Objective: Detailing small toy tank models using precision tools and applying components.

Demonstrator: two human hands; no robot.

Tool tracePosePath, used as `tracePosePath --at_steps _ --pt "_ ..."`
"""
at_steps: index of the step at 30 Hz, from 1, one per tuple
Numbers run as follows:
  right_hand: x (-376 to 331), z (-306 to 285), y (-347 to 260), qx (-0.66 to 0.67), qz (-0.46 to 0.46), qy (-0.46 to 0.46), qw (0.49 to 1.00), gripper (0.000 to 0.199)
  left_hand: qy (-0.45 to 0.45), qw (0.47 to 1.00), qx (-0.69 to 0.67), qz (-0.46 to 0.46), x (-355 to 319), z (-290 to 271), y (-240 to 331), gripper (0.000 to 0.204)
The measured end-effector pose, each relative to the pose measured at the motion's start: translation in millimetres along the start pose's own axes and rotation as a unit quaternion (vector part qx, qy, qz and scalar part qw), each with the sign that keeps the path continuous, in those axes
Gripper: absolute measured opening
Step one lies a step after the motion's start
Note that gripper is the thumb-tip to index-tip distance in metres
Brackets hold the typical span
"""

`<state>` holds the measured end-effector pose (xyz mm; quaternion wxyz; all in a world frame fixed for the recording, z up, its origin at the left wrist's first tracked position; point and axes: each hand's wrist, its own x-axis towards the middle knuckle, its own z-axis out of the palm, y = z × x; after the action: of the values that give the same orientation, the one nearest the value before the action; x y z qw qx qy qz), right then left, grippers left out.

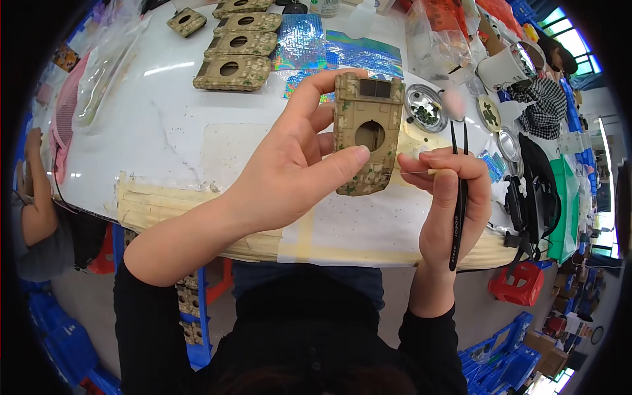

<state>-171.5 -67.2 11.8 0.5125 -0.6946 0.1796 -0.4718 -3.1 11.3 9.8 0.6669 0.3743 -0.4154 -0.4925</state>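
Observation:
Upright over the table, a camouflage model tank hull (372, 109) with a round hole and a dark panel at its top end is gripped by my left hand (283, 161). The left thumb presses on its face beside the hole; the other fingers go behind. My right hand (447, 197) is closed at the hull's lower right edge. It pinches a thin needle-like tool (413, 172) with a pale end, its tip close to the hull; contact I cannot tell. Black tweezers (455, 247) are also tucked in that hand, tips pointing away from me.
More camouflage hulls (253, 72) line the back left, beside shiny holographic sheets (299, 41). A metal dish (411, 100) holds small green pieces. White paper (349, 240) covers the near edge. A metal mug (497, 71) and a black bag (541, 184) stand right. Another person's arm (41, 191) is far left.

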Motion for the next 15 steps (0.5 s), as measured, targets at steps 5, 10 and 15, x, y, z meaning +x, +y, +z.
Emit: tracePosePath --at_steps 5,10,15 --pt "-1.4 0.4 0.9 -0.004 0.006 0.0 1.0 0.012 -0.013 1.0 -0.001 0.012 0.4 0.1 -1.3 0.058" --pt "-0.9 1.5 0.1 -0.001 0.013 0.003 1.0 0.012 -0.016 1.0 0.001 0.024 0.3 1.1 -0.9 0.058" --pt "-1.1 1.5 0.8 -0.016 0.01 0.002 1.0 0.012 -0.02 0.999 -0.012 0.025 -0.3 -0.3 -2.1 0.062"
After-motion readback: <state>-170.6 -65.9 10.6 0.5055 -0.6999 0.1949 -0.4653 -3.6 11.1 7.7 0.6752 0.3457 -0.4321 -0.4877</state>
